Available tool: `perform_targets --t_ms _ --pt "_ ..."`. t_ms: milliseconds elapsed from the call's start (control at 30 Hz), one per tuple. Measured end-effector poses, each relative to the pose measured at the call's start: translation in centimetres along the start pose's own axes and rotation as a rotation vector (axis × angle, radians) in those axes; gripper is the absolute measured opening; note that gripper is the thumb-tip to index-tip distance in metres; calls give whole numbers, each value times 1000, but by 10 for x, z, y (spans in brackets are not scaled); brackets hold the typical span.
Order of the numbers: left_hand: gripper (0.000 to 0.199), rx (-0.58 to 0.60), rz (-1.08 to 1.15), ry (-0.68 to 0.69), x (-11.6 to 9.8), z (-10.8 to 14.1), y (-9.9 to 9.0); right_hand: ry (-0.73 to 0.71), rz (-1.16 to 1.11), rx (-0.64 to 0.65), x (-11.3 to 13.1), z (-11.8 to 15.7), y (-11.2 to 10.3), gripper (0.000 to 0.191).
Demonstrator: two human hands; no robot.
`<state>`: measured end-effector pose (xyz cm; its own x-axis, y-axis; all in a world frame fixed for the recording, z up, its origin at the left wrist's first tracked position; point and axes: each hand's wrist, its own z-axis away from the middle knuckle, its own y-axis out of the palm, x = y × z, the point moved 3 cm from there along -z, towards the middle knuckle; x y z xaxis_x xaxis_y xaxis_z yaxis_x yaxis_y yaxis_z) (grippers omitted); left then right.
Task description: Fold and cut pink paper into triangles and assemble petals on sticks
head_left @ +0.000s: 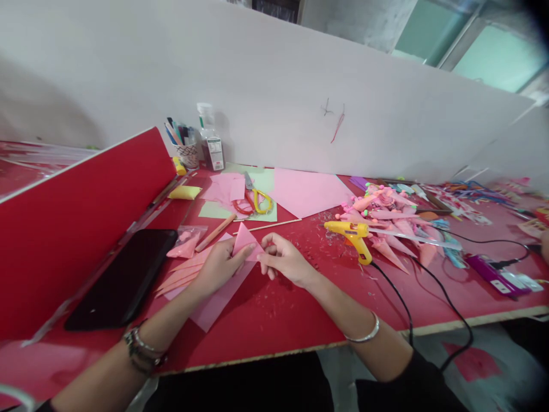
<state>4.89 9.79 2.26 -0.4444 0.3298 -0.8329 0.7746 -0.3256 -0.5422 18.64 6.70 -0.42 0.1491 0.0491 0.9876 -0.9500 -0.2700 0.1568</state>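
Note:
Between both hands is a small piece of pink paper (246, 242), its pointed corner turned up. My left hand (221, 263) pinches it from the left, thumb on its face. At its right corner, the thumb and fingertips of my right hand (286, 261) close on the edge. Under my left hand lie a larger pink sheet (221, 300) and several pink paper strips (182, 277). A brown stick (215, 233) and a small plastic bag with pink contents (187, 242) rest just beyond the strips.
Right of my hands lies a yellow glue gun (352, 234) with a black cord, beside a pile of pink paper cones (388, 214). Scissors (256, 200) rest on paper at the back. A black phone (124, 277), a pen cup (186, 151) and a bottle (211, 143) stand left.

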Motion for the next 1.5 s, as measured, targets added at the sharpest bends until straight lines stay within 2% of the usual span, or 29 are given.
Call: perform_targets --t_ms 133,267,467,567,733,900,1000,1133,1200,1400,1500 --pt "46 59 -54 45 -2 1 1 38 103 84 -2 2 1 14" --pt "46 127 -87 33 -1 2 3 37 234 86 1 3 1 13" --pt "35 -100 -122 65 2 -2 -2 -8 260 134 5 5 6 16" --pt "36 -108 -112 99 6 -3 -1 -9 244 164 3 6 9 15" --pt "37 -106 -137 68 10 -2 2 46 260 128 -4 5 8 17" --pt "40 -68 -129 33 10 -1 4 24 286 114 -3 6 10 15" --pt "42 -36 -83 4 7 -1 4 29 228 78 -1 5 9 14" --pt "37 86 3 3 2 -1 4 36 105 -47 -1 3 3 23" --pt "36 133 31 -21 2 0 5 7 91 -68 -1 2 0 27" --pt "33 188 64 -37 1 1 4 -11 173 -34 0 2 2 22" --pt "30 217 106 -47 -1 1 4 -50 205 -79 0 1 0 25"
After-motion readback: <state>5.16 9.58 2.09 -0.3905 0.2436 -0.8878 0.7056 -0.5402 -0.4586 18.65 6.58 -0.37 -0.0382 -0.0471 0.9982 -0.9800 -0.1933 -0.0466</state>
